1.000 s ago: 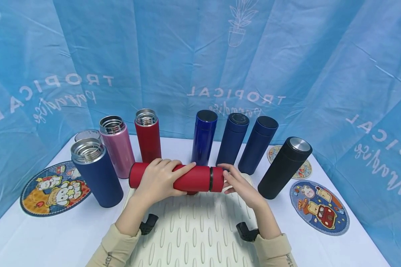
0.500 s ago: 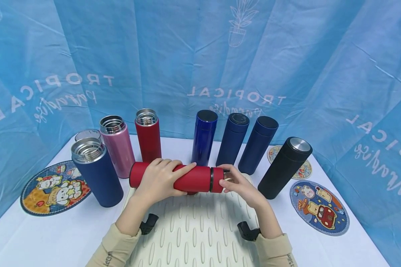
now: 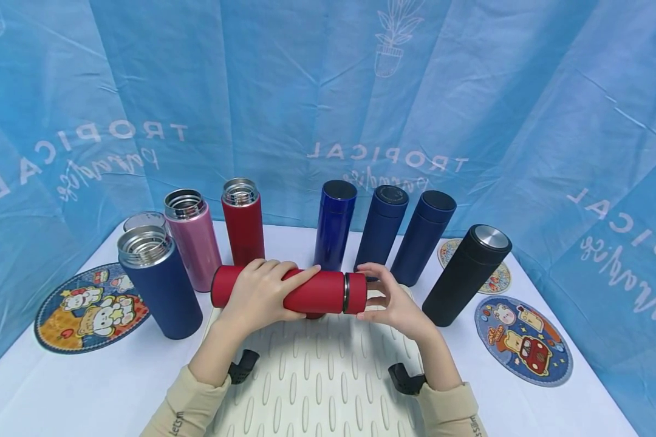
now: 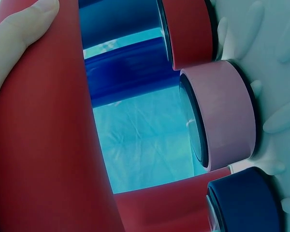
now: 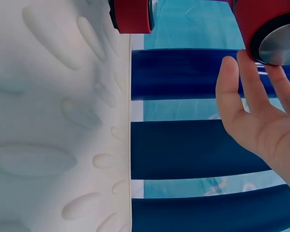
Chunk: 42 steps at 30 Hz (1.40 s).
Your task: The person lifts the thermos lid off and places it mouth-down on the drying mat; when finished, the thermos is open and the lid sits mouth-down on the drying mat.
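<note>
Red bottle (image 3: 322, 291) is held sideways over white mat (image 3: 306, 388), wrapped mid-body by left hand (image 3: 265, 291), likely so lid (image 3: 357, 294) is left reachable; right hand (image 3: 393, 306) is spread around lid, contact can't be told.

Blue curtains (image 3: 273, 103) with 3 mirrored TROPICAL prints (image 3: 395, 154) hang around a white table (image 3: 525, 406).

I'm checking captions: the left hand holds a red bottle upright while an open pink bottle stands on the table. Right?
Not upright: the head view shows the left hand holding the red bottle on its side. The open pink bottle does stand on the table.
</note>
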Motion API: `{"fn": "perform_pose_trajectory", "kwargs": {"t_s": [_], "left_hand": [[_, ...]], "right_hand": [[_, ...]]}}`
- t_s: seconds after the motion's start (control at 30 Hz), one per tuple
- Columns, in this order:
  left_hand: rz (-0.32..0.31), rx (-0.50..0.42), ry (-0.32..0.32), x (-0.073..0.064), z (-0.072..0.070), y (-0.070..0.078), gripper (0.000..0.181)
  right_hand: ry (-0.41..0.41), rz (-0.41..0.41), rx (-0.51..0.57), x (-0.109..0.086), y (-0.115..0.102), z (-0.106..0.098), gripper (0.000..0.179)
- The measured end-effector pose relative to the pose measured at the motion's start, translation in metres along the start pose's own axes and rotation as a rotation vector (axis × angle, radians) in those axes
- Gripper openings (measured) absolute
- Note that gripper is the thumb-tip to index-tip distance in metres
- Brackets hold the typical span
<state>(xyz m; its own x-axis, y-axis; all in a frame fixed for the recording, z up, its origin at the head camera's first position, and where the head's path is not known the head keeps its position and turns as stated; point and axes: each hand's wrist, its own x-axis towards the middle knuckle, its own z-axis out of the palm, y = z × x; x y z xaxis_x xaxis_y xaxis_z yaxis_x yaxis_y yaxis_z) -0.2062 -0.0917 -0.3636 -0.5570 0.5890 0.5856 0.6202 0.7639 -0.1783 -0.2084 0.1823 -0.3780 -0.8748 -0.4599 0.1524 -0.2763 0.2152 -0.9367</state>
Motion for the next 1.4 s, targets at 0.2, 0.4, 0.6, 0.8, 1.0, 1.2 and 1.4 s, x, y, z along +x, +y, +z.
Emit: {"fn": "perform_pose_trajectory", "kwargs": {"t_s": [0.2,0.4,0.6,0.8,1.0,1.2,1.4], "left_hand": [[-0.005,-0.010,0.001,-0.0001,-0.0008,-0.0001,0.083],[0.004,-0.012,0.004,0.0002,-0.0006,0.0009,0.082],[0.007,-0.009,0.012,0.0003,0.0002,0.0017,0.080],[0.005,-0.008,0.011,0.0004,-0.0005,0.0019,0.080],[0.004,-0.007,0.008,0.0002,-0.0018,0.0016,0.081],[0.004,0.006,0.003,-0.0002,-0.0011,0.0005,0.082],[0.009,0.011,0.008,-0.0003,-0.0011,-0.0005,0.083]], "right_hand": [[0.010,0.090,0.026,0.0004,-0.0010,-0.0003,0.074],[0.024,0.268,0.012,0.0024,-0.0029,0.0017,0.053],[0.017,0.249,-0.009,0.0022,-0.0018,0.0029,0.048],[-0.016,0.222,0.007,0.0016,0.0008,-0.0004,0.047],[-0.057,0.133,0.043,-0.0007,0.0000,-0.0030,0.059],[-0.027,0.012,0.000,-0.0006,0.0002,-0.0009,0.076],[-0.028,-0.021,0.017,-0.0001,-0.0002,0.0002,0.087]]}}
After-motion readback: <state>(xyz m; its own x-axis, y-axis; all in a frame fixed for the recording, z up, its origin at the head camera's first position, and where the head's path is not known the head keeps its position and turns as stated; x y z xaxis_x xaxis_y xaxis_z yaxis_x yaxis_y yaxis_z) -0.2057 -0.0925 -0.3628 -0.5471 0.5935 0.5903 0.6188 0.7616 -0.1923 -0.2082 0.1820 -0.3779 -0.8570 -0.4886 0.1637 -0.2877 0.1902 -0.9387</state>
